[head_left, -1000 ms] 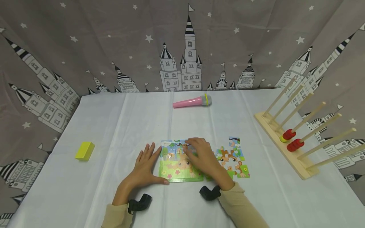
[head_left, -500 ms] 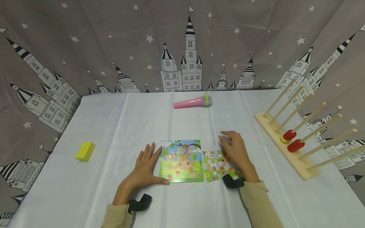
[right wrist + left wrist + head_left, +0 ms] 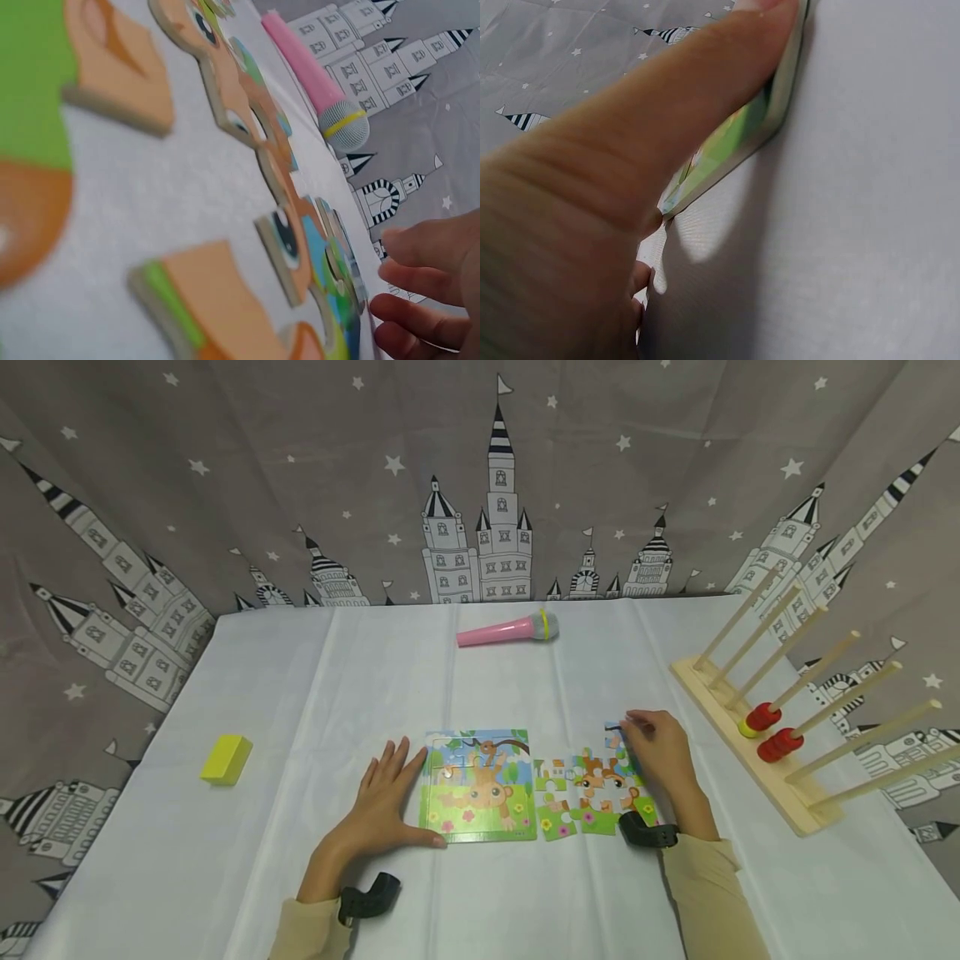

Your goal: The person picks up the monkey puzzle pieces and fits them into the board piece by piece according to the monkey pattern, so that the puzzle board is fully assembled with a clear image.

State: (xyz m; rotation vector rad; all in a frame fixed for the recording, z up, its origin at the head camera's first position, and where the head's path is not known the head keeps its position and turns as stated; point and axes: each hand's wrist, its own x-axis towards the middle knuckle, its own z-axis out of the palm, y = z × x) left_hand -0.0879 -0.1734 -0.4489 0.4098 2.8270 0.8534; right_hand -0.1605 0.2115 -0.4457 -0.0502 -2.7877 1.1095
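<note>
A jigsaw puzzle (image 3: 480, 793) with a monkey picture lies in its frame on the white cloth. My left hand (image 3: 382, 806) rests beside it with fingers spread, touching its left side, and the thumb reaches the near left corner; in the left wrist view the thumb (image 3: 667, 97) crosses the frame's edge. To the right lie several loose puzzle pieces (image 3: 597, 823). My right hand (image 3: 663, 756) is over their far right side, fingertips right at the edge of a blue piece (image 3: 612, 739) with a dark branch. The right wrist view shows its fingers (image 3: 427, 315) loosely bent.
A pink toy microphone (image 3: 498, 632) lies behind the puzzle. At the right stands a wooden peg rack (image 3: 712, 702) with red and yellow beads (image 3: 780, 743). A yellow block (image 3: 227, 759) sits at the left. A grey castle-print curtain (image 3: 600, 460) hangs behind the table.
My right hand has moved from over the framed puzzle to the right, across the loose pieces to the far right one. My left hand stays in place.
</note>
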